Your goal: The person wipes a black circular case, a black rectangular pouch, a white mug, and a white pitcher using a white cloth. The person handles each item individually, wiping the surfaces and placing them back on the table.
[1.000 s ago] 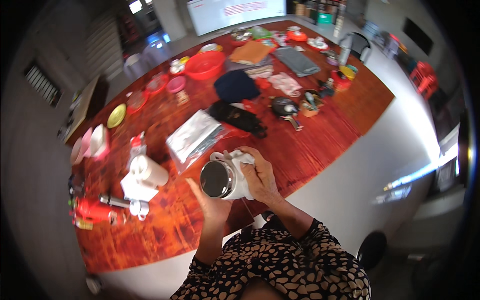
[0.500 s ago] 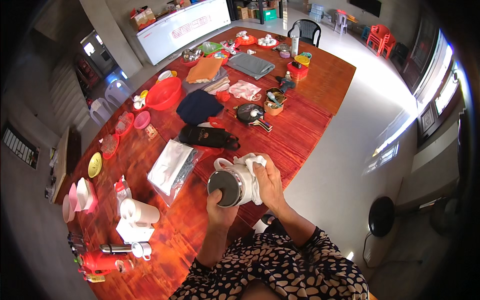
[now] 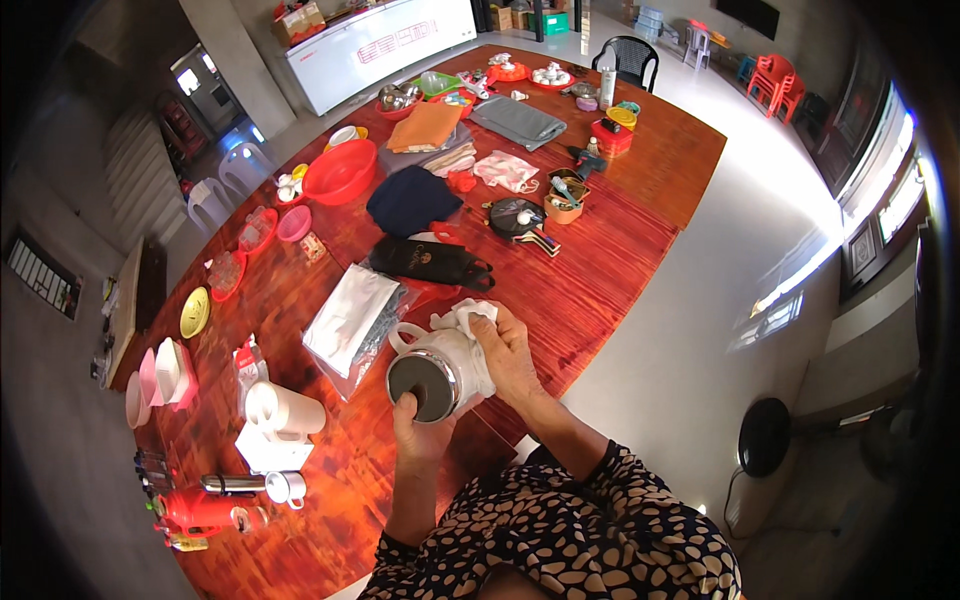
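Just above the table's near edge, my left hand [image 3: 422, 432] supports a large white mug [image 3: 455, 350] from below. Its thumb rests on the mug's round dark grey end, which has a shiny silver rim. The mug lies tilted, with that end toward me and its handle sticking out to the left. My right hand [image 3: 508, 355] grips a white cloth [image 3: 468, 314] and presses it to the mug's far right side. Fingers and cloth cover part of that side. Beyond the mug lie a black bag [image 3: 425, 262] and a clear plastic packet [image 3: 350, 320] with white content.
The red-brown wooden table [image 3: 610, 275] carries a paper roll [image 3: 285, 408], a small white cup [image 3: 286, 488], a red flask [image 3: 200, 510], a red basin [image 3: 342, 172], folded cloths [image 3: 415, 207] and a table tennis bat [image 3: 520, 220]. A black fan [image 3: 764, 438] stands at right.
Both hands have moved slightly left with the mug and the cloth. The cloth now sits more over the mug's far side. The whole view has shifted a little.
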`<state>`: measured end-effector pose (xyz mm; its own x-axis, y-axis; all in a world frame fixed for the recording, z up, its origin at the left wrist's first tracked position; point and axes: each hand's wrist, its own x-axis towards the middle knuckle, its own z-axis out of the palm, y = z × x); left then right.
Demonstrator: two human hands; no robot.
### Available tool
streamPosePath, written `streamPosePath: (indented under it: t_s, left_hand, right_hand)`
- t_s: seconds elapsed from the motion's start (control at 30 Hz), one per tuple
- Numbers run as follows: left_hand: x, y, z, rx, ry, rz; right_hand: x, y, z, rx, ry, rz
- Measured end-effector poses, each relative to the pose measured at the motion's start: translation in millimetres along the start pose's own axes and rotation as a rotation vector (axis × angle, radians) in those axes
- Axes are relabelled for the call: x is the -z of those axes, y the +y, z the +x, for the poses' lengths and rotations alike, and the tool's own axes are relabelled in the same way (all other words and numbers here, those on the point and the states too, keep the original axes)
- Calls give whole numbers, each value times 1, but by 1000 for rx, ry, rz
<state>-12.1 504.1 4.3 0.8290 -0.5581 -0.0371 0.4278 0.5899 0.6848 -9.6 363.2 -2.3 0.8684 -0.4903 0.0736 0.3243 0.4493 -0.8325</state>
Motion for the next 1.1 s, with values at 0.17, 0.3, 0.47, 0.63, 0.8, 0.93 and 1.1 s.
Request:
streamPosePath:
  t_s: [0.17,0.3,0.47,0.63,0.8,0.93,1.1]
  left_hand:
    - [9,2,-13,-119,7,36]
    - [7,6,-22,-151,-6,-57]
    - [5,6,-34,-286,30,-2]
    - [9,2,-41,-368,129,-57]
    - [9,1,-52,-404,187,-49]
    - [0,4,-63,-358,91,110]
    - [-20,5,-67,-372,-44,160]
  right_hand:
    - [-10,6,3,-141,-92,200]
    - [-11,8,15,-433,-141,371]
    - [-18,2,2,-458,-178,420]
    - [-26,-1,-37,-285,-196,185]
    - [-18,4,-56,-190,-258,162]
    - [-20,-22,-42,-310,-371,223]
    - [-11,-35,-16,-445,-541,151]
